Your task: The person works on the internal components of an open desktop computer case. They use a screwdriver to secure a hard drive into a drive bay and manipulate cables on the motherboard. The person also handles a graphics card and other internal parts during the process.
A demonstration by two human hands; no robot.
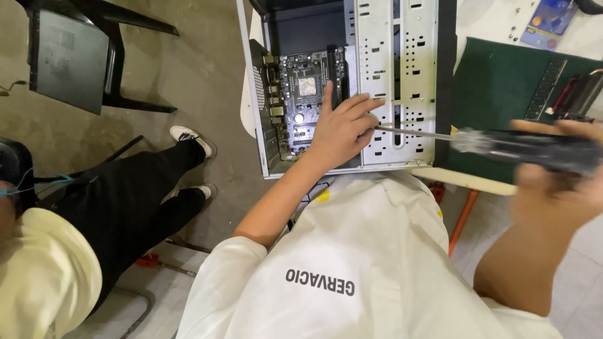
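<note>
The right hand (553, 182) grips a screwdriver (496, 143), its long axis pointing left into the open case (402, 81). The left hand (342, 129), nearer, rests half-open at the tip, beside the motherboard (301, 100).

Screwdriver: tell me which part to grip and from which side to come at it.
Grip the screwdriver by its thick dark handle at the right end, where the right hand already wraps it. Come from the right, in line with the shaft. The tool lies nearly level, and its thin metal shaft points left into the case, where the left hand steadies the tip, so that end is crowded.
</note>
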